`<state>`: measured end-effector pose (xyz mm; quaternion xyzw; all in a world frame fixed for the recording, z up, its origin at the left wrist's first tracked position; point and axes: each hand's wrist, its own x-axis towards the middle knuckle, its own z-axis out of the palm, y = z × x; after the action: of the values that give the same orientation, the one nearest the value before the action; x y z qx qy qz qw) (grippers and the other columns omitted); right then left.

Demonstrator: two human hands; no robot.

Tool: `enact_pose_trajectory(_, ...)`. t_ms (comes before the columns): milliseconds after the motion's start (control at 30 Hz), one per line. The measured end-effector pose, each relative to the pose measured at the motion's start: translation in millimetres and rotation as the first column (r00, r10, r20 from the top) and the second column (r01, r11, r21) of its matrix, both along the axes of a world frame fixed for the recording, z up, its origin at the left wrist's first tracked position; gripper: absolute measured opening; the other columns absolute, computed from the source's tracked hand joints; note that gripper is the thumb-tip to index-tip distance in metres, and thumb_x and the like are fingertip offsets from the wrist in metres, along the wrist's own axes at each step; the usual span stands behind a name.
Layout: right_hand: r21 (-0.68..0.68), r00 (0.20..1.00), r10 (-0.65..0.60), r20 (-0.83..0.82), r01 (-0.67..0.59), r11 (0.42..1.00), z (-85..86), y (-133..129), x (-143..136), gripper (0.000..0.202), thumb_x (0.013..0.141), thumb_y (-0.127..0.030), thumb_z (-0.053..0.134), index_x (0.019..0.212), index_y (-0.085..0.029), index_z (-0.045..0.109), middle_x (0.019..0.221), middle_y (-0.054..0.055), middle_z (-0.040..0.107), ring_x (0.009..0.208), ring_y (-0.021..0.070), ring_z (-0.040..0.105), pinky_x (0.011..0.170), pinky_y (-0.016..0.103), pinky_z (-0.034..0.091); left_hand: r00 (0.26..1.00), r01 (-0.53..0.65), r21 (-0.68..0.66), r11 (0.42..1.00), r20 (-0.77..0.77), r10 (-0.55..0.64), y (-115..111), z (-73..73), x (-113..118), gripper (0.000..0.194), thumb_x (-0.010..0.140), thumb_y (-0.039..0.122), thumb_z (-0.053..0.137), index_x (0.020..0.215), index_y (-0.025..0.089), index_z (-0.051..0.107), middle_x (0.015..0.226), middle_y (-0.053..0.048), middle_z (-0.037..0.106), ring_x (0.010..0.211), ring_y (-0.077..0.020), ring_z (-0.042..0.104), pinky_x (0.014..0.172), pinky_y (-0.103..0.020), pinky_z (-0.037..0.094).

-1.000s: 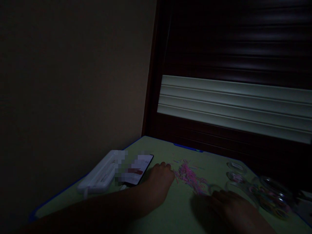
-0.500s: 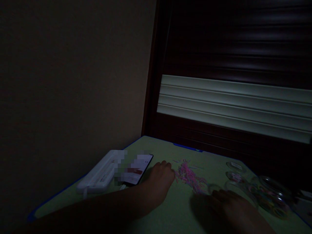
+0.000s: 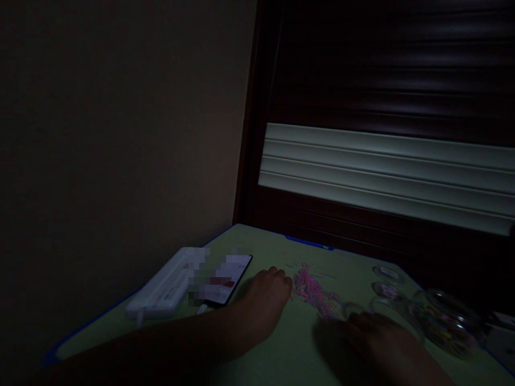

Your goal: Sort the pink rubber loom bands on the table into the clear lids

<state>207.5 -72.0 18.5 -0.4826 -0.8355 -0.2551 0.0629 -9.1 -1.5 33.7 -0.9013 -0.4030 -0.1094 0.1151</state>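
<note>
A loose pile of pink and pale thin bands [image 3: 311, 289] lies on the pale green table [image 3: 257, 244]. My left hand [image 3: 267, 300] rests at the pile's left edge, its fingers curled down; whether they pinch anything is hidden. My right hand [image 3: 376, 338] is low on the right, just in front of the pile, with its fingertips in shadow. Beyond my right hand, a clear round jar [image 3: 446, 321] with colourful bands inside lies near the table's right edge. Small clear round containers [image 3: 388, 291] are beside it.
Left of my left hand lies a phone [image 3: 225, 279] with a lit screen and a cable. A white case [image 3: 161, 289] sits farther left. A wall stands on the left, and dark slatted panels with a pale band rise behind the table.
My left hand has shifted very slightly right, toward the pile. My right hand has barely moved.
</note>
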Motion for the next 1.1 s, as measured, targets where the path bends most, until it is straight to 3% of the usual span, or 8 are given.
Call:
enact_pose_trajectory(533, -0.041, 0.999, 0.016, 0.045, -0.014, 0.999, 7.5, -2, 0, 0.036, 0.064, 0.002, 0.052, 0.083, -0.026, 0.064, 0.077, 0.001, 0.067, 0.063, 0.0186, 0.063, 0.057, 0.029, 0.049, 0.999, 0.029, 0.009, 1.000, 0.042, -0.030, 3, -5.8, 0, 0.027, 0.074, 0.002, 0.039, 0.093, 0.010, 0.057, 0.092, -0.012, 0.058, 0.088, -0.0228, 0.053, 0.081, -0.037, 0.042)
enact_pose_trajectory(833, 0.007, 1.000, -0.006, -0.018, 0.006, 1.000, -8.3, 5, 2, 0.032, 0.058, -0.001, 0.059, 0.078, -0.025, 0.065, 0.070, 0.000, 0.065, 0.059, 0.0190, 0.061, 0.056, 0.029, 0.047, 0.998, 0.032, 0.070, 0.997, 0.044, -0.035, 3, -10.0, 0, 0.025, 0.073, 0.001, 0.039, 0.089, 0.011, 0.055, 0.090, -0.011, 0.056, 0.082, -0.0230, 0.051, 0.075, -0.037, 0.044)
enact_pose_trajectory(1100, -0.037, 0.999, -0.030, 0.013, 0.031, 0.999, 0.5, -1, -2, 0.028, 0.064, -0.002, 0.059, 0.079, -0.025, 0.065, 0.080, 0.003, 0.067, 0.066, 0.0227, 0.063, 0.057, 0.034, 0.049, 0.999, 0.032, 0.055, 0.998, 0.034, -0.034, 5, -8.4, 2, 0.021, 0.075, 0.003, 0.041, 0.088, 0.012, 0.055, 0.088, -0.010, 0.057, 0.082, -0.0227, 0.052, 0.076, -0.036, 0.044)
